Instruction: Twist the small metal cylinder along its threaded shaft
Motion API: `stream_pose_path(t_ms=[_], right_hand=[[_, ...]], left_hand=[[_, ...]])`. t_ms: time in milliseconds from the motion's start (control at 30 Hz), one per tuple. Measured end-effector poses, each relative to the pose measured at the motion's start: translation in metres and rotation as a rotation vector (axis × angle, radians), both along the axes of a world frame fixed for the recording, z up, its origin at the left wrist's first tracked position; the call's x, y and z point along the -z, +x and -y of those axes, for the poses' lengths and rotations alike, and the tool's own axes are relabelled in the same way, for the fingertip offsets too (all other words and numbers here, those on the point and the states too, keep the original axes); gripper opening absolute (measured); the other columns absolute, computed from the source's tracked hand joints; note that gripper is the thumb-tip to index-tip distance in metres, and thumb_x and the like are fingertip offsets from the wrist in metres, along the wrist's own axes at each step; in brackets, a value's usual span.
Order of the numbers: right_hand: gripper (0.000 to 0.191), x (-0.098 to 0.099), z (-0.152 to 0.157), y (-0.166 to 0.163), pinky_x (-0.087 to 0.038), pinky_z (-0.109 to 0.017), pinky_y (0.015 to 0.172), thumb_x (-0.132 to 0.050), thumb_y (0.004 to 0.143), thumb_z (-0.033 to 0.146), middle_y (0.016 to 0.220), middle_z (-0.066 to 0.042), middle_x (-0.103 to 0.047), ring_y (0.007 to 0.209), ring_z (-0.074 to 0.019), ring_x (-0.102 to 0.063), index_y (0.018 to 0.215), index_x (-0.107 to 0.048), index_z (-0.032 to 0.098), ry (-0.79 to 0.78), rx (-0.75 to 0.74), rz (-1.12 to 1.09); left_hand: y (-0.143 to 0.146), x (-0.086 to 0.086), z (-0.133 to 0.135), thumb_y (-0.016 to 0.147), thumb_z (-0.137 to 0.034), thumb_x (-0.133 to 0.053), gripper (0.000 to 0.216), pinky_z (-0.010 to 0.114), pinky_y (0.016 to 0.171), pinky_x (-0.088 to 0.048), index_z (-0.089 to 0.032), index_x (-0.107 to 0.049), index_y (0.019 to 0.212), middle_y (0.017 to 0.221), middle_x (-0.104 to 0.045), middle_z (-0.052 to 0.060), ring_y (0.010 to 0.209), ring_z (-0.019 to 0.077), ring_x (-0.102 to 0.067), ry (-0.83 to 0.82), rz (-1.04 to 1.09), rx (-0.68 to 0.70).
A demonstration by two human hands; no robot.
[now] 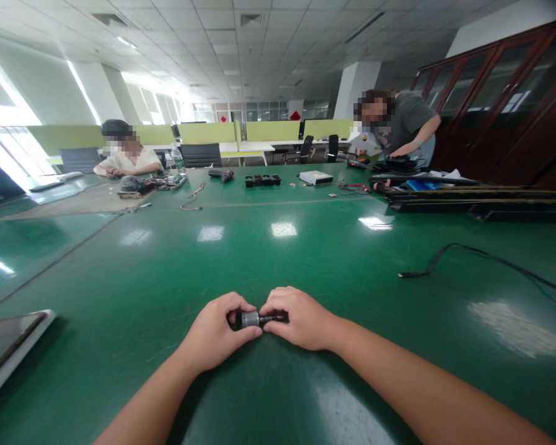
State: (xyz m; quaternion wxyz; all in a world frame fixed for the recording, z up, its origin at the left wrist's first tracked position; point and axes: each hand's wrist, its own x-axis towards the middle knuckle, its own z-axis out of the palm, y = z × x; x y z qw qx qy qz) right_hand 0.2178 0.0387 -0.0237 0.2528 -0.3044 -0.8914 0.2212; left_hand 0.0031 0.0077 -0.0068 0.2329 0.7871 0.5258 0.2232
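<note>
Both my hands rest on the green table (pixel 278 259) near its front edge and grip one small cylindrical part (pixel 256 319) between them. My left hand (pixel 215 334) is closed round its silver metal end. My right hand (pixel 296 318) is closed round its dark end, with the fingers curled over the top. Only the middle of the part shows; the rest is hidden by my fingers.
A tablet (pixel 7 346) lies at the left front edge. A black cable (pixel 467 256) runs across the right side. Two people sit or lean at the far end among tools, a white box (pixel 315 177) and long black rails (pixel 482 201).
</note>
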Motion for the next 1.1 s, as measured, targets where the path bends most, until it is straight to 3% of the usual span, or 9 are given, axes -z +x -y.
stream_pose_path(t_ms=[1100], right_hand=[[0.011,-0.0005,0.0014,0.0007,-0.040,-0.029,0.073,-0.072,0.074,0.019,0.076,0.000,-0.064,0.074,-0.0149,-0.057,0.085,-0.069,0.019,0.021,0.009,0.009]], left_hand=[[-0.0010,-0.0024,0.0020,0.073,-0.034,-0.074,0.019,0.026,0.064,-0.038,-0.020,-0.070,0.085,0.076,-0.062,0.000,0.071,0.0173,-0.055,-0.021,-0.002,-0.016]])
